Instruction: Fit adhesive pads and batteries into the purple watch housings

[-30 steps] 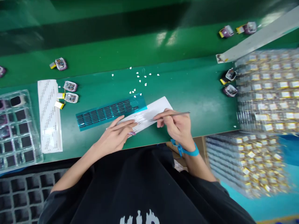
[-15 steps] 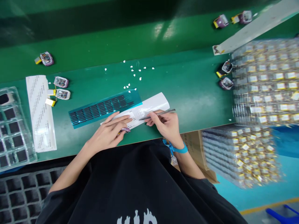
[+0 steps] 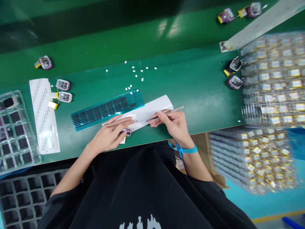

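My left hand lies over a white label sheet, fingers stretched along its printed part. Between its thumb and index finger sits a small purple-cased electronic device, its yellow-edged battery showing below the thumb; the grip is partly hidden. My right hand is closed round metal tweezers in a pen-like hold. Their tips point left, at the sheet's surface near my left fingertips; whether anything is between them is too small to tell. A blue translucent sheet with rows of black strips lies just behind my left hand.
Small white pieces dot the green bench. Open devices with batteries lie left, beside a white strip and a clear tray. Stacked trays and a slanted white panel stand right.
The tweezers' back end has swung slightly up and right with my right hand. My left thumb has shifted, and more of the battery shows below it. The view has moved a little.
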A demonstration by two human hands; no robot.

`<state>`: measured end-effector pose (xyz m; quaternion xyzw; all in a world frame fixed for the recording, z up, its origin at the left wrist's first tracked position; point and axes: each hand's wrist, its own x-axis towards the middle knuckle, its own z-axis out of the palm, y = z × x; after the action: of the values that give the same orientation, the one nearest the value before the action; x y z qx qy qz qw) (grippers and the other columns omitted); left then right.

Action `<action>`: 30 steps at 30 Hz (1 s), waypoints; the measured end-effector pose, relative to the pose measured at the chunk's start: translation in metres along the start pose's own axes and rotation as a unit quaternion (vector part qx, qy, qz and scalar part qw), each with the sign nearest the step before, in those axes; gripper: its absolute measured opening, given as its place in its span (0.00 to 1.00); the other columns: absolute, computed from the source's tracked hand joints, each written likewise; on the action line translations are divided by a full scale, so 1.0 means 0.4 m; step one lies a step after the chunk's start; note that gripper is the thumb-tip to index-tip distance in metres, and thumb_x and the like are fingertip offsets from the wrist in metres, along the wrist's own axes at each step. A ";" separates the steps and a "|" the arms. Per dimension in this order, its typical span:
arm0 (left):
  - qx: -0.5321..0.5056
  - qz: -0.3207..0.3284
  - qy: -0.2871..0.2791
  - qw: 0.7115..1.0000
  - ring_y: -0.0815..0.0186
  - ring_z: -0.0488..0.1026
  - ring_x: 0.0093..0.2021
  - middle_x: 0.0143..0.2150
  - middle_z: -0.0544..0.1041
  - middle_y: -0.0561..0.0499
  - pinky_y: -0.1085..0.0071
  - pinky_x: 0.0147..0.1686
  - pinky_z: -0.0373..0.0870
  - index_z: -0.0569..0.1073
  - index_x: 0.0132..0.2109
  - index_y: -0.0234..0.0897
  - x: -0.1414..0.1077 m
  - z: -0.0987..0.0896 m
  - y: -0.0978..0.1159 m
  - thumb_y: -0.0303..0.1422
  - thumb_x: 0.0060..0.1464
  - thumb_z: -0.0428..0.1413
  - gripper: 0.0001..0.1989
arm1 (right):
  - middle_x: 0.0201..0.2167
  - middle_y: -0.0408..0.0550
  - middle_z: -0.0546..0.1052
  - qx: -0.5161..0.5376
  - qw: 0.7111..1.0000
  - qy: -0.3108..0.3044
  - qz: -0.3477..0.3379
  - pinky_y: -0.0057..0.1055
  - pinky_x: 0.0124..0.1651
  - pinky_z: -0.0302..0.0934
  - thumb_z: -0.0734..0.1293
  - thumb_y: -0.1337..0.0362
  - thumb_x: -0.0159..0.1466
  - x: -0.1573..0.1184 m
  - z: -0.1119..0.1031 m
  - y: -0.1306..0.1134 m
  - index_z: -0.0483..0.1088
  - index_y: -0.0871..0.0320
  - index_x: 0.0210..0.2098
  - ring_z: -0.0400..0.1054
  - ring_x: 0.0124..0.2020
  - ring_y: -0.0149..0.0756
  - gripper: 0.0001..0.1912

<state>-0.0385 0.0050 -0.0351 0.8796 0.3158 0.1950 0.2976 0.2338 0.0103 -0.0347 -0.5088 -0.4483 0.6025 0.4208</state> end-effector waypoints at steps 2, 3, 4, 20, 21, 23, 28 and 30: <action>-0.019 0.001 0.013 1.000 0.56 0.71 0.66 0.63 0.77 0.43 0.46 0.69 0.64 0.70 0.51 0.40 -0.002 -0.001 0.005 0.26 0.67 0.50 0.08 | 0.25 0.48 0.83 0.024 0.999 0.023 -0.003 0.32 0.30 0.77 0.72 0.47 0.65 -0.001 0.004 -0.005 0.81 0.57 0.32 0.78 0.24 0.36 0.18; -0.034 -0.001 0.033 0.999 0.56 0.73 0.65 0.61 0.78 0.43 0.47 0.68 0.66 0.71 0.52 0.40 -0.004 -0.001 0.010 0.26 0.67 0.51 0.10 | 0.25 0.47 0.83 0.028 0.999 0.034 -0.010 0.32 0.30 0.77 0.72 0.47 0.64 -0.002 0.008 -0.008 0.81 0.56 0.32 0.78 0.24 0.36 0.18; -0.049 -0.008 0.059 0.997 0.56 0.74 0.64 0.59 0.80 0.43 0.49 0.66 0.68 0.71 0.54 0.39 -0.005 -0.002 0.015 0.26 0.67 0.51 0.11 | 0.25 0.47 0.83 0.026 0.999 0.044 -0.020 0.32 0.30 0.77 0.72 0.47 0.64 -0.004 0.013 -0.011 0.81 0.56 0.32 0.78 0.24 0.36 0.18; -0.095 -0.065 0.070 0.991 0.57 0.77 0.60 0.54 0.83 0.45 0.55 0.60 0.73 0.74 0.55 0.40 0.025 0.015 0.004 0.31 0.69 0.52 0.12 | 0.30 0.49 0.85 -0.077 0.997 0.011 -0.024 0.33 0.34 0.77 0.70 0.48 0.67 -0.007 0.018 0.008 0.81 0.57 0.32 0.80 0.28 0.36 0.18; -0.100 -0.061 0.079 0.990 0.57 0.78 0.59 0.53 0.84 0.46 0.55 0.60 0.73 0.75 0.54 0.40 0.025 0.014 0.007 0.31 0.68 0.52 0.11 | 0.30 0.49 0.84 -0.056 0.998 0.016 -0.022 0.33 0.34 0.77 0.71 0.48 0.66 -0.007 0.015 0.003 0.81 0.56 0.32 0.79 0.27 0.36 0.18; -0.125 -0.080 0.116 0.982 0.58 0.82 0.52 0.49 0.85 0.46 0.59 0.56 0.77 0.77 0.51 0.40 0.027 0.012 0.021 0.31 0.67 0.54 0.10 | 0.28 0.48 0.84 -0.019 0.999 0.039 -0.021 0.34 0.32 0.77 0.71 0.46 0.65 -0.008 0.014 -0.006 0.80 0.56 0.32 0.78 0.26 0.36 0.19; -0.274 -0.239 0.216 0.906 0.64 0.84 0.27 0.38 0.86 0.49 0.74 0.25 0.79 0.80 0.49 0.38 0.060 0.001 0.079 0.33 0.65 0.58 0.09 | 0.27 0.45 0.83 0.011 0.987 0.137 -0.081 0.33 0.27 0.76 0.71 0.46 0.65 -0.019 0.062 -0.035 0.77 0.54 0.34 0.77 0.24 0.36 0.17; -0.338 -0.247 0.205 0.885 0.61 0.85 0.30 0.38 0.85 0.49 0.72 0.30 0.82 0.80 0.52 0.37 0.079 -0.002 0.095 0.32 0.63 0.60 0.11 | 0.28 0.45 0.83 0.021 0.985 0.138 -0.102 0.33 0.27 0.76 0.70 0.48 0.67 -0.025 0.091 -0.048 0.76 0.53 0.35 0.78 0.25 0.37 0.15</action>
<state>0.0008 0.0027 -0.0050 0.5597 0.4913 0.3859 0.5445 0.2000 0.0014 -0.0109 -0.5293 -0.4226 0.4899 0.5488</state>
